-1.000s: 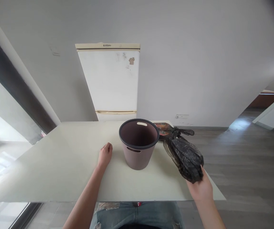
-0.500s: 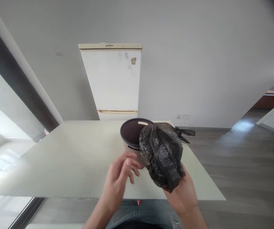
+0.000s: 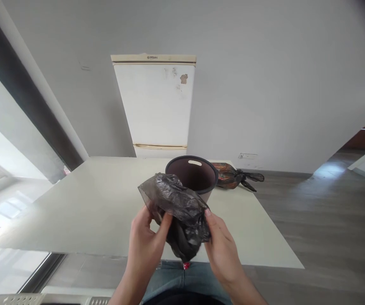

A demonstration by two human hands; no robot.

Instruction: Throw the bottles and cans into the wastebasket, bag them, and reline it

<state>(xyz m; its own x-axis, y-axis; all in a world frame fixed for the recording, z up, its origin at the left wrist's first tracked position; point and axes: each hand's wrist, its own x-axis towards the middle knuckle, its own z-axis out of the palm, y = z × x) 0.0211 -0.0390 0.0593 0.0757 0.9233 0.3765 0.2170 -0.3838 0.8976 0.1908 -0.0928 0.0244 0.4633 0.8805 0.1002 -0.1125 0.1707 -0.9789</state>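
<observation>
A crumpled black plastic bag (image 3: pixel 179 209) hangs in front of me above the near edge of the white table (image 3: pixel 90 207). My left hand (image 3: pixel 146 243) pinches its left side and my right hand (image 3: pixel 222 250) grips its right side. Just behind the bag stands a mauve bin with a dark rim (image 3: pixel 195 176), open and unlined. To the right of the bin, a tied dark bag with reddish contents (image 3: pixel 233 177) lies on the table.
A white fridge (image 3: pixel 155 106) stands against the wall behind the table. Grey wood floor (image 3: pixel 312 237) spreads to the right. A window with a dark frame (image 3: pixel 14 127) runs along the left. My jeans show below the table edge.
My right hand carried the black bag from the right of the bin to the front of me. My left hand left the table and took hold of the bag's other side.
</observation>
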